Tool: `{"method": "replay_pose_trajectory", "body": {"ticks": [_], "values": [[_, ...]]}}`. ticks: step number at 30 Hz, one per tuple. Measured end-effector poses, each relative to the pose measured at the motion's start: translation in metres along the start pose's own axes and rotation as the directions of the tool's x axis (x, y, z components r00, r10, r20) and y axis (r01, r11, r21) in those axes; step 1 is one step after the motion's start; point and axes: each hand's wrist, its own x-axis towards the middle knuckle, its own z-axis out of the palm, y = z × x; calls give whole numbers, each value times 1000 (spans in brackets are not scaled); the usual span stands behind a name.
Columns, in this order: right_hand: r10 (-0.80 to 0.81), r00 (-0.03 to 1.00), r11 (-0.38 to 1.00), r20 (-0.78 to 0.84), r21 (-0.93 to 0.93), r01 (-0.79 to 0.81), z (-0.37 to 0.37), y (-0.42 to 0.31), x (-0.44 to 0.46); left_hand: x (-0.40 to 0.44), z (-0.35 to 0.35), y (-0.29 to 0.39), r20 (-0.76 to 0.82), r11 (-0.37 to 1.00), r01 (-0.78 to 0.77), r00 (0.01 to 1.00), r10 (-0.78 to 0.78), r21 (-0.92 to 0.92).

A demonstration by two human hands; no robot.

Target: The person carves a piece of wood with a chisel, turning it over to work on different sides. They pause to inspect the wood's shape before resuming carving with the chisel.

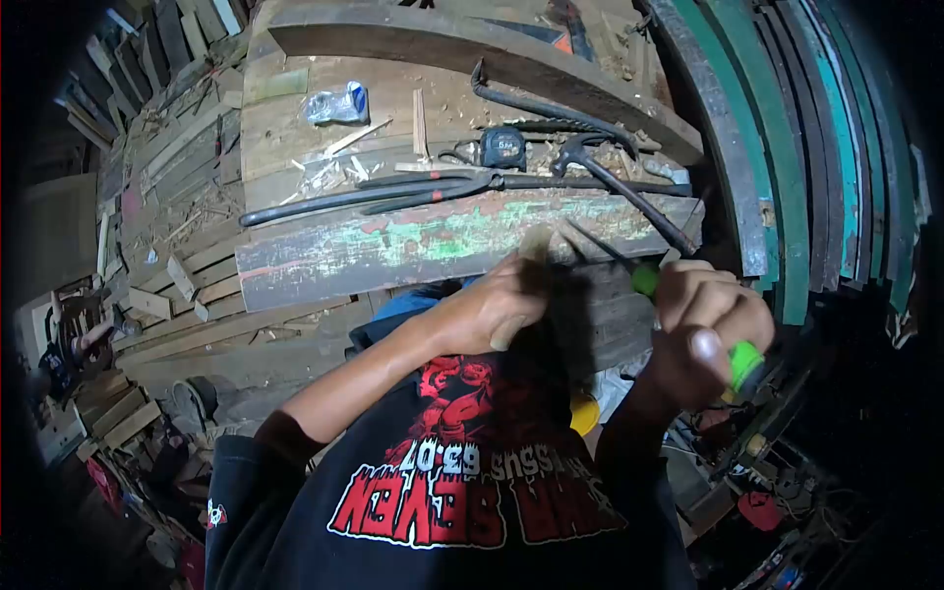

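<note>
My right hand (713,329) is closed round the green handle of a screwdriver (644,278). Its dark, slim shaft points up and left over a worn plank (344,251) with peeling green paint. My left hand (497,305) is at the plank's near edge, left of the shaft. Motion smears its fingers, so I cannot tell whether they pinch anything. Beyond the plank lie long-handled pincers (472,187). A claw hammer (624,192) rests with its handle across the plank's right end.
A tape measure (502,147), a bent pry bar (551,108) and a crumpled clear plastic item (337,104) lie on the wooden work surface among splinters. Behind them runs a long curved beam (442,37). Green-painted boards (777,167) stand at the right; scrap wood (187,285) lies left.
</note>
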Motion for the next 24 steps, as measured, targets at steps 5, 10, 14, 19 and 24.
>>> {"method": "replay_pose_trajectory", "body": {"ticks": [5, 10, 14, 19, 24], "values": [[345, 937, 935, 58, -109, -337, -3, 50, -33, -7, 2, -7, 66, 996, 84, 994, -85, 25], [103, 987, 971, -123, -205, -127, -24, 38, -31, -7, -2, -2, 40, 998, 65, 997, -66, 10], [-25, 999, 999, 27, 26, 25, -16, -21, 17, -7, 1, -4, -47, 998, 42, 998, -44, -42], [160, 986, 977, -49, 149, -151, -20, 43, -34, -8, 2, 4, -110, 984, 156, 980, -165, -86], [54, 999, 998, 4, 12, -54, -10, 1, -15, 1, -3, 1, -138, 996, 78, 987, -83, -40]]}}
